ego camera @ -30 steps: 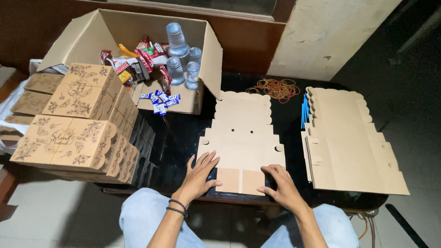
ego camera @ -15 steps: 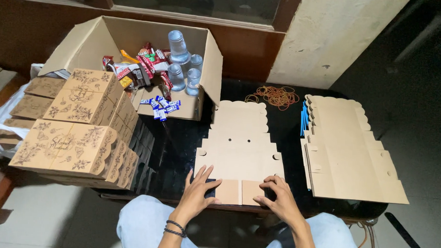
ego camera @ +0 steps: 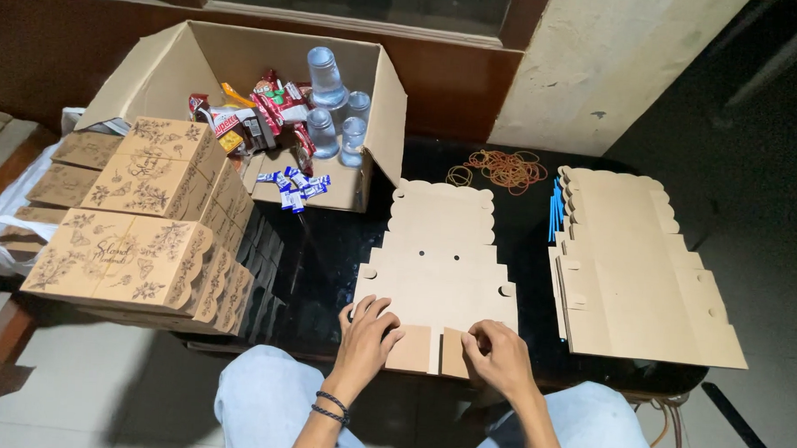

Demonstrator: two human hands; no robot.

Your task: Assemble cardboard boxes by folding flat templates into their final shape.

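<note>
A flat, unfolded brown cardboard box blank (ego camera: 437,252) with scalloped edges lies on the dark glossy table (ego camera: 322,257) in front of me. My left hand (ego camera: 368,333) rests with spread fingers on the blank's near left corner, beside a small tab. Fingers curled, my right hand (ego camera: 496,351) pinches the near right tab at the blank's front edge. Both hands touch the same blank.
A stack of flat box blanks (ego camera: 631,263) lies at the right. Orange rubber bands (ego camera: 502,168) sit behind it. At the left stand assembled printed boxes (ego camera: 147,220). An open carton (ego camera: 270,96) at the back holds snack packets and water cups.
Both hands slid toward the near edge of the blank. My right hand went from lying flat to curling on the front tab. The view tilted slightly.
</note>
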